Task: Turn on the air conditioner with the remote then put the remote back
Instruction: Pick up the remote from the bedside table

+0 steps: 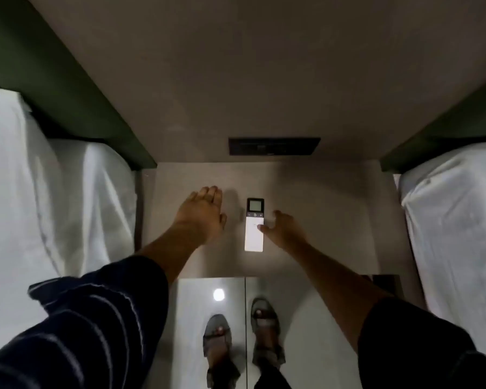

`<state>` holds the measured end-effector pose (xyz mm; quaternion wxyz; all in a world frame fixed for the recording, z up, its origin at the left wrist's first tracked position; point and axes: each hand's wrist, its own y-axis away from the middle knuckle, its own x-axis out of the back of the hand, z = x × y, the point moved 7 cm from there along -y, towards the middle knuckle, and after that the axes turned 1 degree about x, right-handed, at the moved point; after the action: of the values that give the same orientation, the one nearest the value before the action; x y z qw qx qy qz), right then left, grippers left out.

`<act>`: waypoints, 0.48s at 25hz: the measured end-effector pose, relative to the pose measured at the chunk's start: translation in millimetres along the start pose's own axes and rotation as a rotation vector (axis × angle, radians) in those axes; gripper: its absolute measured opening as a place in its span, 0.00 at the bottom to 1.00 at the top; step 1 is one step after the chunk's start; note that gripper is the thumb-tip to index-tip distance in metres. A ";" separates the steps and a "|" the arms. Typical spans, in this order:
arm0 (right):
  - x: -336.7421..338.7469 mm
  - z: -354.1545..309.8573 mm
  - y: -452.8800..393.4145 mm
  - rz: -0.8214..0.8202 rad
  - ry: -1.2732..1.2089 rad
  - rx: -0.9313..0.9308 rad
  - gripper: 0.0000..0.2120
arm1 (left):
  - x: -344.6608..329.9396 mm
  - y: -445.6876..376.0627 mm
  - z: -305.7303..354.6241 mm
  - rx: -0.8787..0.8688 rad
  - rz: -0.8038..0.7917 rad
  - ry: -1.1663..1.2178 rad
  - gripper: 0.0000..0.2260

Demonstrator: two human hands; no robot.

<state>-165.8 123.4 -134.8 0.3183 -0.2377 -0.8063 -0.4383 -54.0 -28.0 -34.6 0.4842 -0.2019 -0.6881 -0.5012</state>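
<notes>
A slim white remote with a small dark-framed screen at its far end lies flat on the beige nightstand between two beds. My right hand is just right of the remote, fingers spread, with the thumb tip touching its right edge. My left hand rests flat on the tabletop a little left of the remote, fingers together and holding nothing. No air conditioner is in view.
Beds with white sheets flank the nightstand at left and right, with dark green headboards. A black switch panel sits on the wall behind. My sandalled feet stand on a glossy tiled floor.
</notes>
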 end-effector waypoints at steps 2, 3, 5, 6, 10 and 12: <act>-32.1 8.2 -21.1 -0.012 -0.045 -0.075 0.30 | -25.5 -16.9 -7.0 0.010 -0.045 0.012 0.30; -46.3 9.9 -30.4 0.002 -0.065 -0.097 0.31 | -35.4 -23.6 -9.5 0.012 -0.049 0.006 0.30; -72.1 7.4 -51.5 0.051 -0.049 -0.119 0.36 | -54.6 -40.7 -13.4 0.017 -0.069 -0.001 0.30; -79.9 4.4 -63.6 0.087 0.005 -0.118 0.40 | -61.2 -49.7 -14.7 0.022 -0.079 0.007 0.30; -100.9 4.7 -86.0 0.119 0.178 -0.102 0.43 | -81.5 -63.1 -19.0 0.060 -0.136 0.033 0.30; -103.1 9.7 -85.0 0.050 0.067 -0.117 0.37 | -77.9 -58.7 -19.5 0.066 -0.150 0.055 0.30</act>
<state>-154.5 78.2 -260.4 0.3414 -0.2610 -0.7620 -0.4844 -54.8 -53.6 -130.8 0.4705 -0.1196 -0.7039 -0.5184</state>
